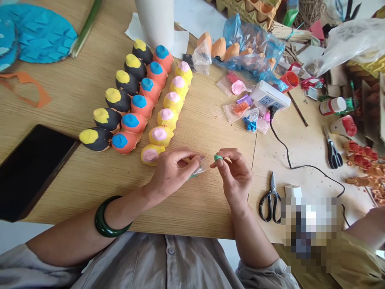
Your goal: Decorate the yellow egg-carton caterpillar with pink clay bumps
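My left hand (171, 172) pinches a small clear plastic bag (199, 167) with some green inside it. My right hand (235, 176) holds a small piece of green clay (218, 157) between thumb and fingertips, close to the bag but apart from it. Just beyond my left hand lie three painted egg-carton strips. The nearest strip is yellow with pink tips (166, 118), the middle one orange with blue tops (138, 101), and the farthest black with yellow tops (113, 95). A dark green bangle (110, 218) circles my left wrist.
A black tablet or phone (30, 172) lies on the wooden table (75, 80) to the left. Black-handled scissors (270, 199) sit right of my right hand, near a power strip (269, 95) and its black cord. A co-worker's arm (368, 228) enters at right.
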